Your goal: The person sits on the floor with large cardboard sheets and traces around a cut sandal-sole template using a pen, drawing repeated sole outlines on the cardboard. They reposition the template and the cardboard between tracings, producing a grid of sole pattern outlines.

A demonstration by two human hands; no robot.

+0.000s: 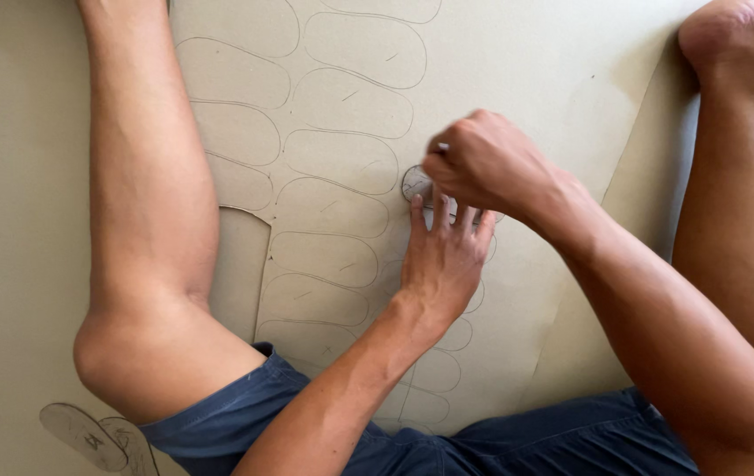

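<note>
A large tan cardboard sheet (518,62) lies on the floor between my legs, covered with several pencilled sole-shaped outlines (341,159). My left hand (443,256) lies flat, fingers spread, pressing an oval template (414,182) onto the sheet. My right hand (487,163) is closed around a pen or pencil, whose tip is hidden, at the template's upper edge. Most of the template is covered by both hands.
My bare left leg (152,203) lies across the sheet's left side and my right leg (738,211) along its right edge. One outline is cut out (240,264) beside my left knee. Two cut sole pieces (99,436) lie at the bottom left.
</note>
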